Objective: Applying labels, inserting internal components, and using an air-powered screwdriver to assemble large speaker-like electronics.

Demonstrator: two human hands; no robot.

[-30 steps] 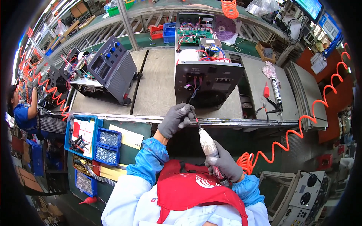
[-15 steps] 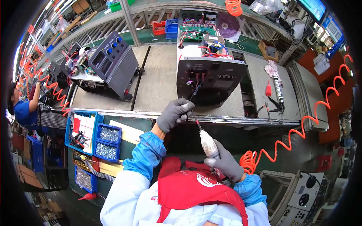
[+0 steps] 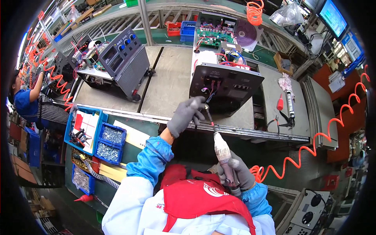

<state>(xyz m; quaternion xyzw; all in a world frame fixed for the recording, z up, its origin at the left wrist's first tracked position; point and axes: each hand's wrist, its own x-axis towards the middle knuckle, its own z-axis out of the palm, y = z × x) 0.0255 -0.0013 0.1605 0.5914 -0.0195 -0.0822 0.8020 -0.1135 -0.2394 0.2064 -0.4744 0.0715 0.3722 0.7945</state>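
Observation:
My right hand (image 3: 242,172), in a grey glove, is wrapped round a pneumatic screwdriver (image 3: 222,150) whose front is bound in white tape. Its dark bit points up and away from me. Beside the bit's tip, my gloved left hand (image 3: 184,117) has its fingers curled; whatever small piece they pinch is too small to name. Just beyond the tip stands the dark rear panel (image 3: 229,84) of an open machine, with cables coming out of its left part. Behind the panel, green circuit boards (image 3: 213,37) and wiring lie exposed.
Left on the bench is a second grey machine (image 3: 125,62) with blue knobs. Nearer are blue bins (image 3: 109,152) of small metal hardware and a blue tray (image 3: 70,137). Pliers (image 3: 276,123), a red-handled tool (image 3: 280,102) and a coiled orange air hose (image 3: 305,145) are right. A co-worker (image 3: 29,98) stands far left.
My left hand has shifted slightly right and its fingers have loosened around the bit. The screwdriver now points more steeply away from me. The whole view has shifted a little.

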